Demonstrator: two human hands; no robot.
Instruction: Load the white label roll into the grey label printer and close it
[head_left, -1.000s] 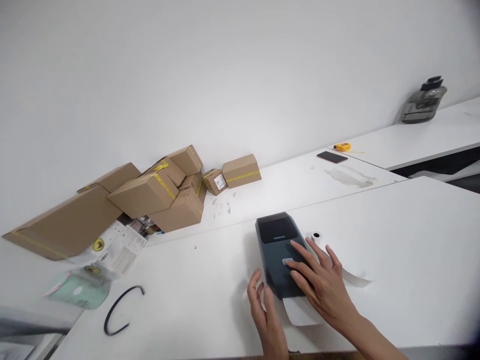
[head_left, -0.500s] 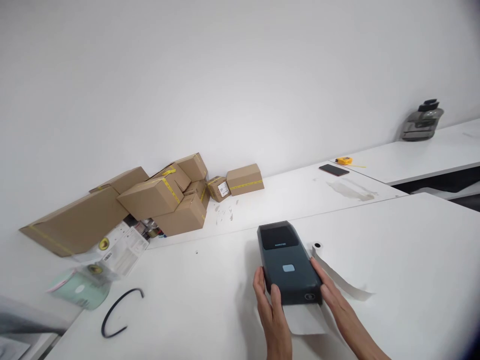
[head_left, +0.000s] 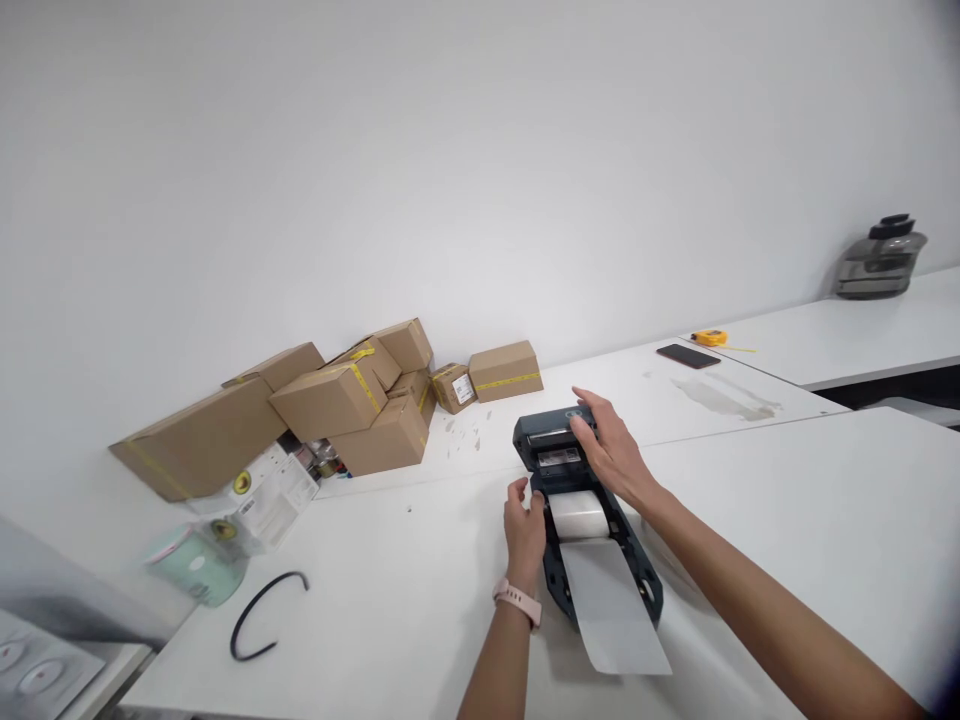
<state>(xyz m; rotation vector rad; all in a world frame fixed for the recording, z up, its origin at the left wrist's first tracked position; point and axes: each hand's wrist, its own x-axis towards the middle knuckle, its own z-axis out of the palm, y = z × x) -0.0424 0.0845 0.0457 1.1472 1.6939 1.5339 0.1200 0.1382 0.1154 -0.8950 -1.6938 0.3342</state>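
A dark label printer (head_left: pixel 553 580) stands on the white table with its lid (head_left: pixel 541 424) swung back. Inside lies a white label roll (head_left: pixel 579 515), and its loose strip (head_left: pixel 619 610) runs out over the front edge onto the table. My right hand (head_left: pixel 611 450) grips the raised lid, thumb on the inner side and fingers over the far edge. At the printer's left side, near the hinge, my left hand (head_left: pixel 525 530) holds the body with curled fingers. A pink band circles my left wrist.
Several cardboard boxes (head_left: pixel 379 440) are piled against the wall. At the left are a mint-green container (head_left: pixel 214 570) and a curved black band (head_left: pixel 244 620). A phone (head_left: pixel 688 356), a yellow tape measure (head_left: pixel 709 338) and a dark bottle (head_left: pixel 879 265) sit toward the back right.
The printer's lid has opened backward, baring the label roll. My right hand has moved from the printer's side up to the lid, and my left hand has shifted farther back.
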